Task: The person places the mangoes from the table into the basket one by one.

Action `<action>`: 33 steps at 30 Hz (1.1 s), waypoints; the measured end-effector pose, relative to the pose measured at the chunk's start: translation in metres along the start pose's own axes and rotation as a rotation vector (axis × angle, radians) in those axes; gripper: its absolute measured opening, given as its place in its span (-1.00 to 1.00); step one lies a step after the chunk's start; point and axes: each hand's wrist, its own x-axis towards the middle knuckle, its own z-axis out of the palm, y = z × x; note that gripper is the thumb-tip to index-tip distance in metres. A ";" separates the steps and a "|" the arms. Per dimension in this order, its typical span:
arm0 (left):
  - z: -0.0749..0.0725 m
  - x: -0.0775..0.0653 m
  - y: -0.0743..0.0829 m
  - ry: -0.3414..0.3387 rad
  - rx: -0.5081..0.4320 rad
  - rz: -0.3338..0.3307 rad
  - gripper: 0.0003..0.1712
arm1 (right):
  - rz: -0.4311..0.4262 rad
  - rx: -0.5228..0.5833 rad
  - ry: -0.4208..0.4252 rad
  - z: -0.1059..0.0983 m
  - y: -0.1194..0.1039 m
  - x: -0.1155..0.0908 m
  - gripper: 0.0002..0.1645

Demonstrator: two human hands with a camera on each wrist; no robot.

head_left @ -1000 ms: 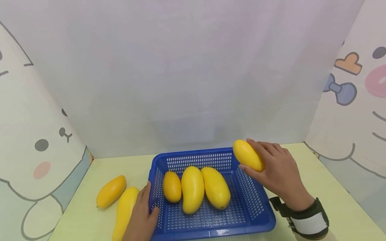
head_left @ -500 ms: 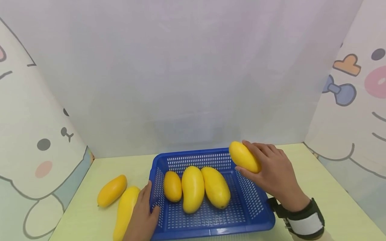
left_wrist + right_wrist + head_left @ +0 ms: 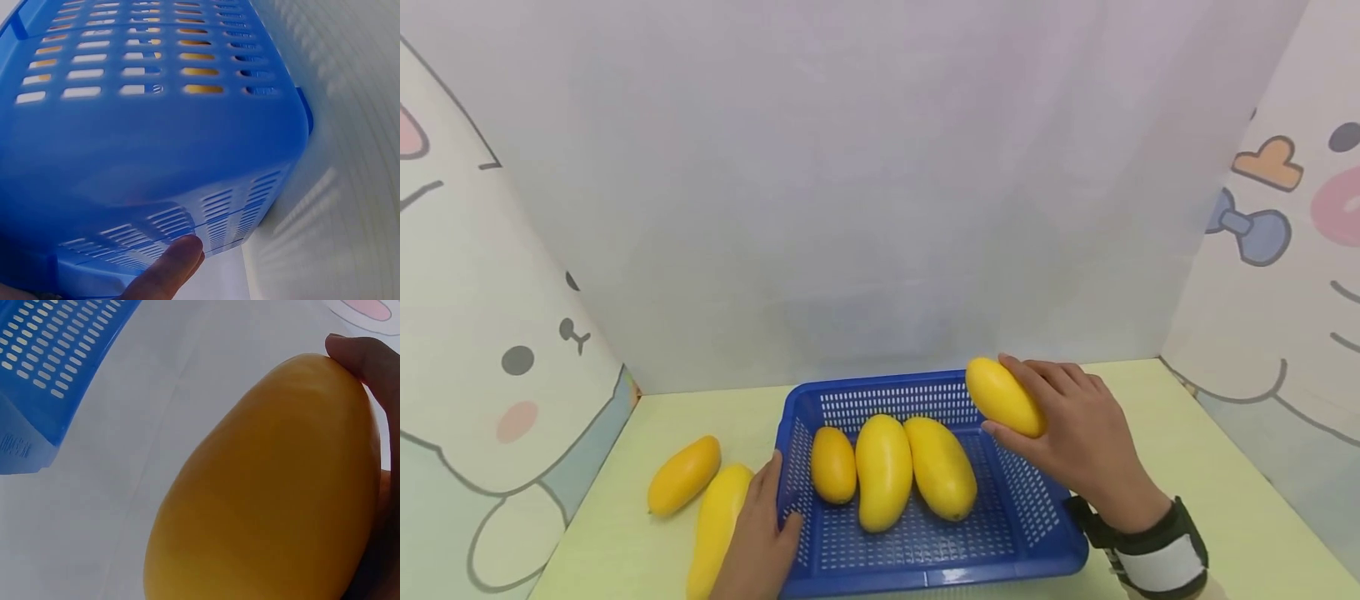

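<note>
My right hand (image 3: 1078,437) grips a yellow mango (image 3: 1003,397) above the right back corner of a blue plastic basket (image 3: 936,577). In the right wrist view the mango (image 3: 269,494) fills much of the picture, with the thumb along its upper end. Three mangoes lie side by side inside: a small orange-yellow mango (image 3: 833,465), a long yellow mango (image 3: 883,473) and another yellow mango (image 3: 942,468). My left hand (image 3: 758,537) holds the basket's left side, thumb over the rim and fingers along the outer wall. A fingertip (image 3: 181,253) shows against the slotted wall.
Left of the basket, an orange-yellow mango (image 3: 685,475) and a long yellow mango (image 3: 718,529) lie on the pale table (image 3: 617,500), the latter partly behind my left hand. A plain whitish sheet (image 3: 880,192) hangs behind; cartoon-printed panels (image 3: 1262,317) flank both sides.
My right hand has shifted slightly left with the mango over the basket's corner. The left hand keeps its hold on the basket, and the other mangoes have stayed in place.
</note>
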 end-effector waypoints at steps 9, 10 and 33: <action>0.002 0.000 0.002 0.004 -0.020 0.007 -0.10 | -0.011 -0.013 0.004 -0.003 -0.001 -0.001 -0.05; 0.002 0.000 0.002 0.008 -0.021 0.012 -0.10 | -0.010 -0.012 0.003 -0.003 -0.001 -0.001 -0.05; 0.003 -0.001 -0.001 0.035 -0.036 0.044 -0.11 | -0.080 0.003 0.014 -0.002 -0.013 0.014 -0.04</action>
